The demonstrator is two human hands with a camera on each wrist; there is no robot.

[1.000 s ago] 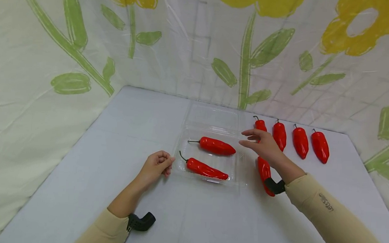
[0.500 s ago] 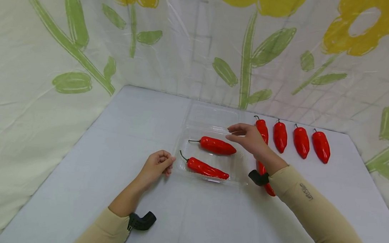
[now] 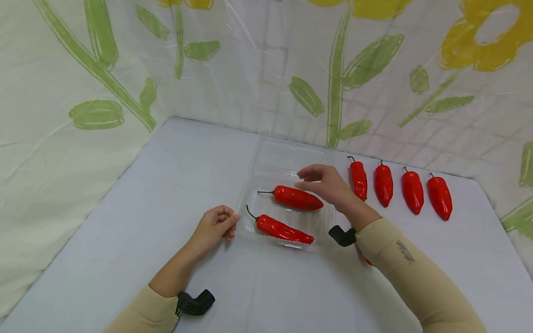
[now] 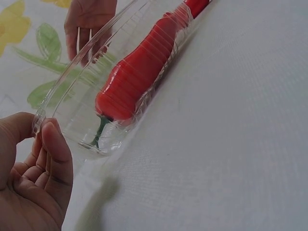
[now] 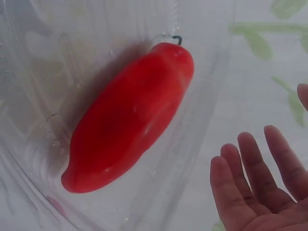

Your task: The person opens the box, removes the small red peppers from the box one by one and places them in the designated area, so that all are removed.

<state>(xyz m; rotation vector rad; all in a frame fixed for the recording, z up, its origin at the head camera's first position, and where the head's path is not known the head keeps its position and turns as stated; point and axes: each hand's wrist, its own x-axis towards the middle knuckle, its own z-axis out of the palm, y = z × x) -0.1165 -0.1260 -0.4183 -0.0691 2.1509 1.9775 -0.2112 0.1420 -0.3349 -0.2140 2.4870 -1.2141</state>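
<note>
My left hand (image 3: 213, 226) pinches the left rim of a clear plastic clamshell box (image 4: 62, 89) between thumb and curled forefinger. Two red chili peppers lie in the box, stems to the left: a rear one (image 3: 297, 198) and a front one (image 3: 284, 229). Through the box wall, the left wrist view shows a pepper (image 4: 137, 72) with a short green stem. Above the box's right rear part hovers my right hand (image 3: 324, 182), fingers loosely bent and holding nothing. In the right wrist view its fingers (image 5: 262, 173) are apart from the pepper (image 5: 130, 118).
The box's lid (image 3: 289, 155) lies folded back toward the flowered curtain (image 3: 234, 87). Several more red peppers (image 3: 412, 192) stand in a row at the table's back right. Another pepper (image 3: 366, 259) is mostly hidden beneath my right forearm.
My right hand has moved left from beside the box to over its rear right part. The left hand has stayed on the rim, and the peppers have not moved.
</note>
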